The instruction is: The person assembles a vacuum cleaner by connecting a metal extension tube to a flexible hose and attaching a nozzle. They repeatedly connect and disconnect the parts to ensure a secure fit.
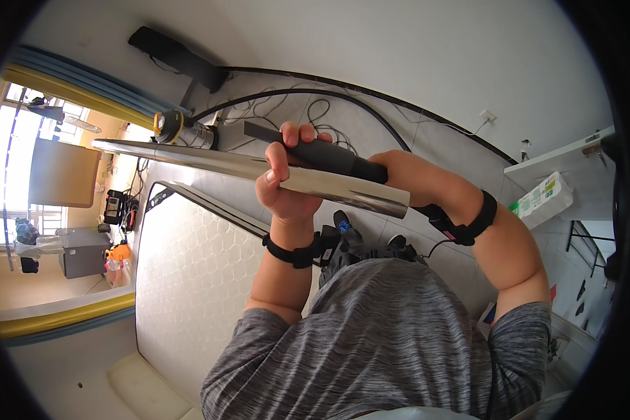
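Observation:
My left hand [289, 191], palm up, is closed round a shiny metal vacuum tube [215, 160] near its open right end. Just beyond the tube lies a black crevice nozzle [320, 156], its flat tip pointing left, with curled fingertips over its middle. My right hand [386, 160] is at the nozzle's thick right end; most of this hand is hidden behind it. A black vacuum hose [315, 92] arcs from beside the canister vacuum cleaner [170, 127] to behind my right wrist. The tube's far end reaches left, in front of the cleaner.
A mattress [199, 262] lies at the left. Loose cables [320, 113] cross the tiled floor near the wall. A black bag [176, 55] leans by the wall. A plastic-wrapped pack [546, 199] is by a white panel [562, 152] at the right.

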### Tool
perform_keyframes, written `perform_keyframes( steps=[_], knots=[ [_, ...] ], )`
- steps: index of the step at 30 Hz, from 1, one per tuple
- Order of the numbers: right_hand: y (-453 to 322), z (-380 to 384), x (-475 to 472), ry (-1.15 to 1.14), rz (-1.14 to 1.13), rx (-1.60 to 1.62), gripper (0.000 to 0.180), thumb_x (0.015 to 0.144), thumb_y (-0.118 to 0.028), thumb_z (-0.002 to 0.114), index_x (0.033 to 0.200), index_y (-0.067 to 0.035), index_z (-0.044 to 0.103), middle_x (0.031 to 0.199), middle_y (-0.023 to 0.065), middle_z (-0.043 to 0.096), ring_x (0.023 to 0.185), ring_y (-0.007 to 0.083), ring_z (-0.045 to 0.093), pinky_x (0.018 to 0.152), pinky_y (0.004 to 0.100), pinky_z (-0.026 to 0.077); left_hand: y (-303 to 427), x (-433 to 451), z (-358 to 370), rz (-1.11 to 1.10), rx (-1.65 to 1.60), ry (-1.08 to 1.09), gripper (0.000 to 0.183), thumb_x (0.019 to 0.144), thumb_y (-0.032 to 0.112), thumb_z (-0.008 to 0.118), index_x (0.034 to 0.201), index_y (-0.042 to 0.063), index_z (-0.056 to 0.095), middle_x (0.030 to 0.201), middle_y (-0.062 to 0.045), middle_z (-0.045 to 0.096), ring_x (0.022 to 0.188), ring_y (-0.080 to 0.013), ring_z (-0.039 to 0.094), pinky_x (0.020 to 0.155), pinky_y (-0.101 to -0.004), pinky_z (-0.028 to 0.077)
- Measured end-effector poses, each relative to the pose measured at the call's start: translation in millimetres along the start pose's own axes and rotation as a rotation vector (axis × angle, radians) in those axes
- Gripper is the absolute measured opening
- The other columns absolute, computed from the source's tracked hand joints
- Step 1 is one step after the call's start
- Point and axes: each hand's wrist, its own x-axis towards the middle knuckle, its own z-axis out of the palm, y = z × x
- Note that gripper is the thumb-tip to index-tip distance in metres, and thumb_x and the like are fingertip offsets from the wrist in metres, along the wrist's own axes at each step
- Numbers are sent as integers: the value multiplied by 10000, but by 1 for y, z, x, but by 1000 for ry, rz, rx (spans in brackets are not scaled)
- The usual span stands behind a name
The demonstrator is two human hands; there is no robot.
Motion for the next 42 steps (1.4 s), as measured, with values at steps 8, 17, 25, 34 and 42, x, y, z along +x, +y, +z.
perform_keyframes(
  steps=[8, 17, 25, 34, 42],
  knots=[
    [-16, 14, -6, 218, -157, -118, 293, 758, -186, 727, 955, -1, 615, 837, 185, 664, 800, 357, 643, 726, 390, 494, 21, 4, 4, 77, -14, 84, 276, 836, 392, 522, 664, 237, 371, 1034, 13, 442, 1076, -199, 406, 1044, -422, 283],
    [-19, 18, -14, 216, -17, 3, 307, 753, -209, 692, 975, -11, 614, 783, 187, 652, 784, 358, 645, 710, 407, 496, 27, 5, -5, 105, -30, 72, 265, 867, 371, 530, 684, 216, 419, 1192, -8, 513, 1223, -214, 422, 1116, -451, 256],
    [25, -9, -21, 243, 157, 145, 268, 759, -177, 684, 932, 9, 599, 647, 41, 569, 558, 126, 553, 545, 303, 450, 79, -1, -101, 87, -108, 501, 238, 930, 239, 572, 792, 57, 639, 804, -57, 638, 850, -205, 609, 925, -381, 476],
    [70, -2, 28, 238, 326, 174, 222, 743, -146, 673, 868, 19, 596, 624, 43, 574, 542, 133, 564, 530, 303, 455, 19, -49, -290, -268, 330, 1486, 217, 896, 206, 607, 938, 19, 505, 682, -90, 522, 555, -218, 551, 528, -376, 505],
    [113, 29, 126, 164, 544, 120, 243, 733, -156, 674, 875, 21, 587, 635, 65, 596, 571, 164, 590, 566, 321, 470, -40, -98, -395, -683, 482, 1646, 329, 837, 282, 617, 855, -34, 530, 724, -86, 529, 619, -198, 481, 576, -392, 405]
  ],
)
